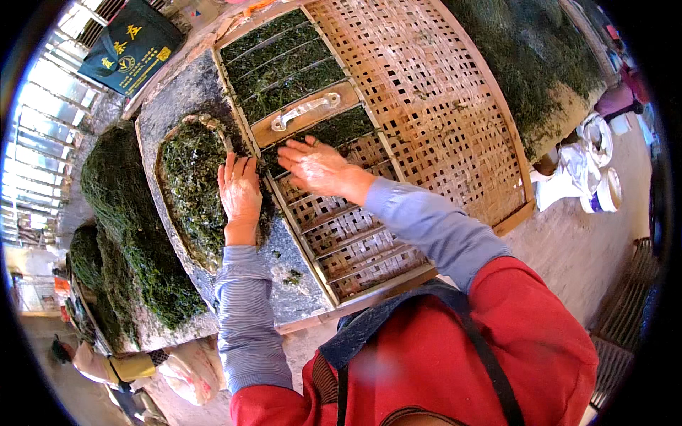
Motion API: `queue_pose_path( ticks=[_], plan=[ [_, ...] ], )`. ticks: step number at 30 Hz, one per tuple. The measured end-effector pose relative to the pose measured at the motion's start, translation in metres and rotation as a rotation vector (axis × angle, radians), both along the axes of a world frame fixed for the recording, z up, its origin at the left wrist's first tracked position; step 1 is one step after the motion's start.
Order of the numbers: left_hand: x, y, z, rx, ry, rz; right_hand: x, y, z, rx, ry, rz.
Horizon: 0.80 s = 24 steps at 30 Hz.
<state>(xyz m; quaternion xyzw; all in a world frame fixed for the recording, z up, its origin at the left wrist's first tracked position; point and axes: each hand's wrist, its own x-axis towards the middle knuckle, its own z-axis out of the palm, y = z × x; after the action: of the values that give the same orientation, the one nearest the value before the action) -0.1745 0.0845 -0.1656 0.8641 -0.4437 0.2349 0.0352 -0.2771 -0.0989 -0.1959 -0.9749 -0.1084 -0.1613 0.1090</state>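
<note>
A long wooden frame (328, 290) with thin crosswise slats lies along a woven bamboo mat (440, 113). Dark green shredded leaves (280, 60) fill its far compartments, while the nearer ones show bare weave. Across its middle lies a wooden board (341, 96) with a pale, glossy handle (305, 111). Just below the board, my right hand (317, 167) lies palm down over the edge of the leaf layer, fingers apart. My left hand (241, 188) rests with fingers stretched beside the frame, at the right rim of a shallow basket (213, 122) heaped with wet green leaves (192, 167).
Large heaps of green leaves stand at the left (135, 220) and far right (518, 64). A dark green bag (133, 46) sits at the back left. White containers (604, 188) are on the floor at right. Another person (106, 366) is at the lower left.
</note>
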Motion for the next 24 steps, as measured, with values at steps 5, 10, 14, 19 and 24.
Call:
queue_pose_path(
  ticks=[5,10,14,19,24],
  plan=[
    [0.006,-0.001,0.001,0.122,-0.157,-0.077,0.007,0.029,-0.006,-0.017,0.166,-0.107],
    [-0.001,-0.04,0.035,-0.083,0.329,0.021,0.001,0.014,0.015,0.088,0.191,-0.07],
    [0.004,-0.082,0.06,-0.302,0.533,-0.109,-0.027,-0.025,0.032,0.144,0.091,-0.217],
    [-0.007,-0.119,0.044,-0.336,0.47,-0.284,-0.058,-0.075,-0.008,-0.035,-0.211,-0.372],
    [-0.015,-0.091,0.002,0.221,0.371,-0.079,-0.065,-0.086,0.013,-0.006,-0.142,-0.343]
  ],
)
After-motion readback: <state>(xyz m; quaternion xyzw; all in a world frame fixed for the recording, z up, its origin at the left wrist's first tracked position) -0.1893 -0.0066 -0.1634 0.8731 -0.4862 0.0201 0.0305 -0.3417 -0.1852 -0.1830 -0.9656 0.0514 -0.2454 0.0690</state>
